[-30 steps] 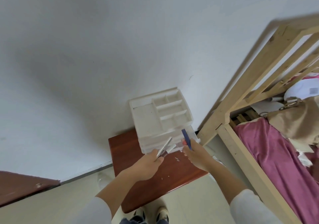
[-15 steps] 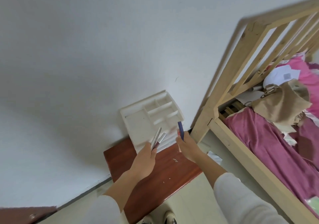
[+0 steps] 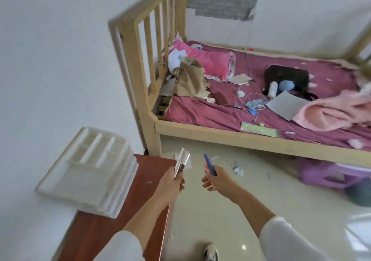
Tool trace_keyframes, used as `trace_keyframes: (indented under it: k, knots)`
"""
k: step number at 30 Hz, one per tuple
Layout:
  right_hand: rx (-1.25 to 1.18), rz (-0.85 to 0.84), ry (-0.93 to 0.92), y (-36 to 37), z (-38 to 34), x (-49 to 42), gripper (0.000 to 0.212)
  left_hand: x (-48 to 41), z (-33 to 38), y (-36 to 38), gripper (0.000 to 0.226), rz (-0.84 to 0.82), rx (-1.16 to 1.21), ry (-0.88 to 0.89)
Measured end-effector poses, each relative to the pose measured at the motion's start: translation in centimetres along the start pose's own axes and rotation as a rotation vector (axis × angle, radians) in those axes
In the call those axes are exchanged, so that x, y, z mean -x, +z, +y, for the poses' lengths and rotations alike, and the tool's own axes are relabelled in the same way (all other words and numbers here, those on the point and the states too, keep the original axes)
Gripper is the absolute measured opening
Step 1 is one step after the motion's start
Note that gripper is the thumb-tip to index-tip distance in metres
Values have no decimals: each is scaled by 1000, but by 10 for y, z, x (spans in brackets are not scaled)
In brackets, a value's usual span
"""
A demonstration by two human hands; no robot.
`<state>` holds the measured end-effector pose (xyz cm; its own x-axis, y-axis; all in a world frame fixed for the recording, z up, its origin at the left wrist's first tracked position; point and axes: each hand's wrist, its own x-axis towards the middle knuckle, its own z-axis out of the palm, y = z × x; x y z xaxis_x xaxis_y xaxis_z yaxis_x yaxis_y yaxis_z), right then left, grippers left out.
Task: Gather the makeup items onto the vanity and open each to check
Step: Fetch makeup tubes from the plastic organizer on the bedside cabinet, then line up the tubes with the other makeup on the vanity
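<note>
My left hand (image 3: 169, 184) grips two slim silver makeup tubes (image 3: 181, 163) that point up and away. A dark blue makeup stick (image 3: 210, 165) is pinched in my right hand (image 3: 215, 179). Both hands hover past the right edge of the red-brown vanity top (image 3: 104, 226), over the floor. A white plastic organiser with open compartments (image 3: 90, 170) stands on the vanity against the wall, to the left of my hands.
A wooden-framed bed (image 3: 200, 130) with a magenta sheet fills the right side, strewn with a tan bag (image 3: 190, 80), cables, papers, a black pouch (image 3: 287, 78) and a pink blanket (image 3: 333, 112). A purple box (image 3: 329, 176) sits under the bed. Scraps of paper lie on the tiled floor.
The view has swung right from the wall and organiser toward the bed. Both hands, still holding the same items, have come away from the organiser and off the vanity's edge.
</note>
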<state>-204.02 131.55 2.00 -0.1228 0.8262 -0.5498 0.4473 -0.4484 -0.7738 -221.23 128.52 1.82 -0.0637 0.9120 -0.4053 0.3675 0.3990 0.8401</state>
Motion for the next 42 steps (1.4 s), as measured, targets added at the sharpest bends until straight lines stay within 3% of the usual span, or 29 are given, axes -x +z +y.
trace_keyframes:
  k: [8, 13, 17, 23, 29, 36, 42]
  knots:
    - [-291, 493, 157, -132, 125, 138, 27, 38, 77, 156, 13, -450, -171, 214]
    - [-617, 812, 184, -201, 195, 269, 22, 110, 136, 286, 13, -752, -162, 323]
    - [-999, 968, 40, -243, 259, 390, 15, 197, 165, 390, 9, -1050, -39, 292]
    - [-1270, 1180, -88, -271, 363, 549, 21, 343, 164, 531, 12, -1426, 82, 74]
    - [-1493, 1410, -142, -272, 460, 680, 20, 467, 146, 635, 14, -1640, 66, -135]
    - [-1711, 1610, -270, -293, 553, 777, 17, 573, 145, 756, 16, -1802, -108, -166]
    - [-1715, 1745, -403, -376, 632, 840, 20, 641, 165, 899, 15, -1894, -180, -197]
